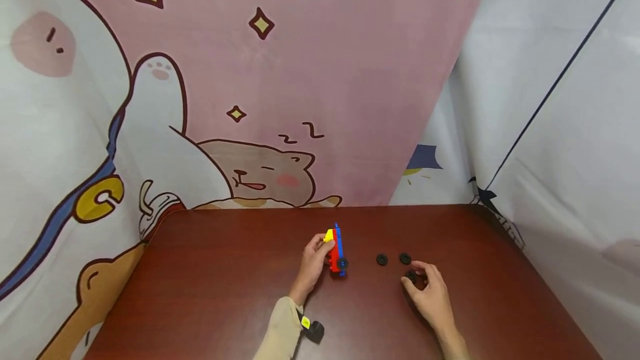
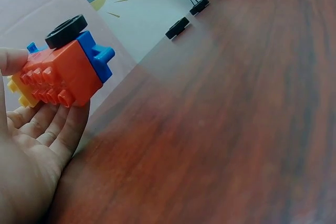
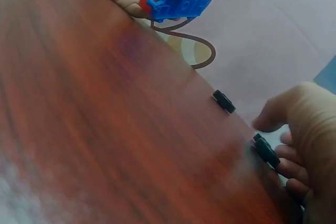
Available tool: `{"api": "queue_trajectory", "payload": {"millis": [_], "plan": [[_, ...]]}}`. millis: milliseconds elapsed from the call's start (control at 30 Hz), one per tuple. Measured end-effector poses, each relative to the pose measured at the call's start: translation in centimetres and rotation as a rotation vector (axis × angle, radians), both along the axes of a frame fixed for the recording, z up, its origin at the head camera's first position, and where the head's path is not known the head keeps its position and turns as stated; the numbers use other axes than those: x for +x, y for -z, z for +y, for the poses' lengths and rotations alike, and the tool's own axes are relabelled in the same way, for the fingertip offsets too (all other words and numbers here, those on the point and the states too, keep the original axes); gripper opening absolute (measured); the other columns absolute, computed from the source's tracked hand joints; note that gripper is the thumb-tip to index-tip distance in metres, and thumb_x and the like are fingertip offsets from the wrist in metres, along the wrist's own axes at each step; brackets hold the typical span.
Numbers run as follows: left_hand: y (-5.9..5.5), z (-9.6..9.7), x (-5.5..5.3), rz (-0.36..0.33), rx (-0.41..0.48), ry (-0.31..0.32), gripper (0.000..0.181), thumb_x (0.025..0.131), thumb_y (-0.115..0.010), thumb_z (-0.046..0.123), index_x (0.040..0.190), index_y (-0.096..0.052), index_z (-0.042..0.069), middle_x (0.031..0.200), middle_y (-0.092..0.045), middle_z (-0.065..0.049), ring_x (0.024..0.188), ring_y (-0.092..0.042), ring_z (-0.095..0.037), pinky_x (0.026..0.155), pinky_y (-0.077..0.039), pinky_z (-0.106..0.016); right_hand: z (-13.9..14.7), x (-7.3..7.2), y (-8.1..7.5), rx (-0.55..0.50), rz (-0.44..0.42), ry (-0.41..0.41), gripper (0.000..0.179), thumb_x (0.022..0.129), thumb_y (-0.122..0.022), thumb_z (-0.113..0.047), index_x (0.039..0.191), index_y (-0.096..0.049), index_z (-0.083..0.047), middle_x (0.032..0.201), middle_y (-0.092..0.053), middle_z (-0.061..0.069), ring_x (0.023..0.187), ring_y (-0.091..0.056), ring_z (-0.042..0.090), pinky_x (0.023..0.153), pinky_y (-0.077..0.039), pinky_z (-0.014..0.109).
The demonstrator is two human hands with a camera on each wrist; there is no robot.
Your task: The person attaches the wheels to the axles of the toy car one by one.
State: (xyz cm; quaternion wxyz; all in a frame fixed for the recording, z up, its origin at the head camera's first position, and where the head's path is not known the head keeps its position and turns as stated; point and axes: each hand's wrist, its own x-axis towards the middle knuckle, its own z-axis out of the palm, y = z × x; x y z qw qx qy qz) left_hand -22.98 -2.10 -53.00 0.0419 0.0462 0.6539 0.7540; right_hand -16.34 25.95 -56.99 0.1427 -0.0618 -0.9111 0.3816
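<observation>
My left hand (image 1: 313,263) holds a toy car (image 1: 336,251) of red, yellow and blue plastic bricks. A single black wheel (image 2: 66,31) is fitted on its blue side, and red studs show in the left wrist view. My right hand (image 1: 431,295) is low over the table around a black toy wheel (image 1: 411,276). In the right wrist view its fingers lie at one side of that wheel (image 3: 266,152), with the thumb tip close to the other end. Two more black wheels lie nearby, a left one (image 1: 382,260) and a far one (image 1: 405,259).
The brown wooden table (image 1: 225,293) reaches back to a pink and white cartoon cloth (image 1: 350,71). White cloth (image 1: 565,143) hangs along the right side. A black wrist strap device (image 1: 314,331) sits on the left wrist.
</observation>
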Motion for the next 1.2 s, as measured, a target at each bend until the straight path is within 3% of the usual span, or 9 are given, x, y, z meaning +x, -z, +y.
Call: {"api": "queue_trajectory", "payload": {"millis": [167,433,600,767,867,1000,1200], "plan": [[0.22,0.2,0.01,0.005,0.008,0.002,0.029,0.098,-0.06,0.014,0.117,-0.058,-0.008,0.088,-0.065,0.001,0.072,-0.059,-0.009,0.066,-0.053,-0.024,0.05,0.1,0.16,0.008,0.026,-0.038,0.04,0.082,-0.075,-0.004,0.12,-0.062,-0.002,0.12,-0.061,0.016,0.114,-0.048,0.032,0.093,-0.038,0.05],[0.19,0.09,-0.1,0.004,-0.006,0.018,0.028,0.099,-0.059,0.014,0.119,-0.058,-0.006,0.094,-0.067,-0.005,0.076,-0.059,-0.01,0.068,-0.053,-0.025,-0.02,0.01,0.52,0.011,0.043,-0.034,0.038,0.08,-0.071,0.001,0.117,-0.063,-0.002,0.118,-0.061,0.017,0.112,-0.047,0.032,0.094,-0.033,0.05],[0.26,0.16,-0.09,-0.003,-0.016,0.007,0.028,0.098,-0.06,0.015,0.118,-0.059,-0.006,0.095,-0.067,-0.008,0.076,-0.059,-0.01,0.068,-0.053,-0.024,-0.04,0.03,0.64,0.004,0.016,-0.023,0.038,0.081,-0.067,0.002,0.118,-0.064,-0.004,0.12,-0.061,0.015,0.113,-0.046,0.031,0.091,-0.03,0.046],[0.43,0.15,-0.15,-0.006,-0.001,0.004,0.028,0.098,-0.06,0.013,0.117,-0.058,-0.007,0.1,-0.067,-0.022,0.074,-0.059,-0.01,0.067,-0.052,-0.024,-0.03,0.04,0.9,0.014,0.04,-0.037,0.035,0.081,-0.069,0.002,0.116,-0.066,-0.005,0.118,-0.063,0.014,0.11,-0.048,0.029,0.086,-0.029,0.042],[0.4,0.18,-0.12,-0.013,0.003,0.002,0.026,0.097,-0.061,0.011,0.116,-0.058,-0.006,0.097,-0.068,-0.018,0.074,-0.059,-0.011,0.067,-0.052,-0.025,-0.07,0.16,0.97,0.006,0.08,-0.028,0.035,0.08,-0.071,0.003,0.113,-0.068,-0.006,0.115,-0.064,0.012,0.107,-0.049,0.024,0.083,-0.028,0.039],[0.41,0.19,-0.04,-0.023,0.0,0.002,0.026,0.097,-0.061,0.011,0.117,-0.059,-0.006,0.092,-0.066,-0.002,0.073,-0.059,-0.009,0.067,-0.052,-0.026,-0.2,0.3,0.82,-0.003,0.115,-0.008,0.034,0.08,-0.072,0.004,0.112,-0.069,-0.007,0.113,-0.065,0.008,0.101,-0.049,0.015,0.084,-0.03,0.033],[0.39,0.09,-0.02,-0.003,-0.018,0.004,0.028,0.098,-0.06,0.015,0.118,-0.059,-0.005,0.093,-0.067,-0.002,0.072,-0.059,-0.009,0.068,-0.053,-0.026,-0.57,0.46,0.95,-0.061,0.181,-0.003,0.031,0.084,-0.076,-0.001,0.113,-0.068,-0.007,0.107,-0.061,0.001,0.089,-0.052,0.004,0.075,-0.039,0.012]]}}
